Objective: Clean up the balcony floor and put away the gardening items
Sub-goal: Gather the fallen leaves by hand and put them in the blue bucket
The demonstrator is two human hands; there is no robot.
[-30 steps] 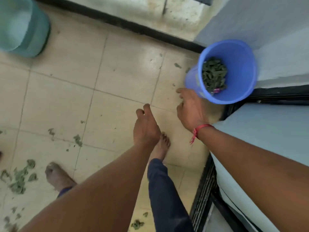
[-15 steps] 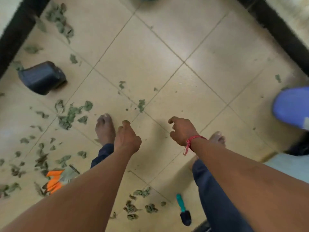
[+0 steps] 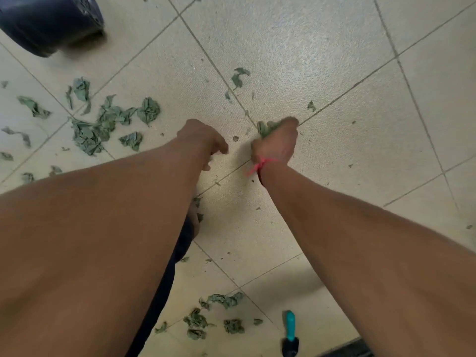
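Dried leaves (image 3: 103, 124) lie scattered over the tiled floor (image 3: 322, 60). The thickest patch is at the left of the frame, a smaller bunch (image 3: 213, 318) lies near the bottom centre, and single scraps dot the middle.

My right hand (image 3: 275, 145) is down at the centre of the frame, over the crossing of two tile joints. Its fingers are curled round a leaf clump (image 3: 265, 128), which shows green at the upper left edge of my fist. I cannot tell whether the clump is touching the floor or already lifted clear of it. A red thread (image 3: 260, 164) is tied round that wrist, with its loose end pointing to the left.

My left hand (image 3: 203, 140) is just beside the right one, on its left and not touching it. Its fingers are loosely bent and point down, and they hold nothing. I cannot tell whether the fingertips reach the tile.

A dark pot (image 3: 49, 21) sits in the upper left corner, blurred and cut off by the frame edge, well apart from both hands. A trowel (image 3: 290, 331) with a teal handle and a dark blade lies near the bottom edge, right of centre, just beside my right forearm. Its blade points toward the bottom of the frame. A dark trouser leg (image 3: 164, 284) shows under my left forearm.
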